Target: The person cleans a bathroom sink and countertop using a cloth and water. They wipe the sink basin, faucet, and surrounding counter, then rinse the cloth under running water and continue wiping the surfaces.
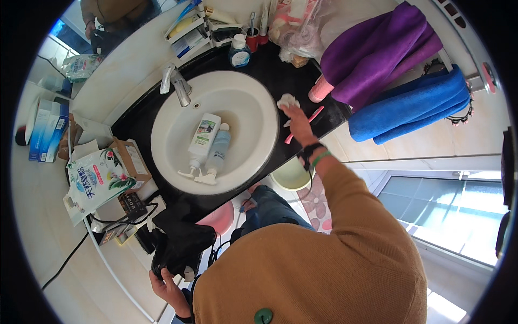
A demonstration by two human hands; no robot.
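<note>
My right hand point(298, 123) reaches over the black countertop point(265, 67), right of the sink, and presses a crumpled white tissue point(288, 101) onto it. Partly under that hand lies a slim pink-handled item point(316, 113); its kind is hard to tell. Low on the left, my left hand point(168, 289) grips a black plastic bag point(180, 243) by its edge. What the bag holds is hidden. Two pump bottles, one white point(205, 135) and one clear bluish point(218, 150), lie side by side in the white oval sink point(166, 162).
A chrome faucet point(178, 85) rises behind the sink. A dark blue bottle point(239, 52) and red cup point(252, 40) stand at the back. Purple point(380, 52) and blue point(408, 105) towels hang right, by a pink cylinder point(321, 89). Boxes and a printed pack point(97, 178) crowd the left.
</note>
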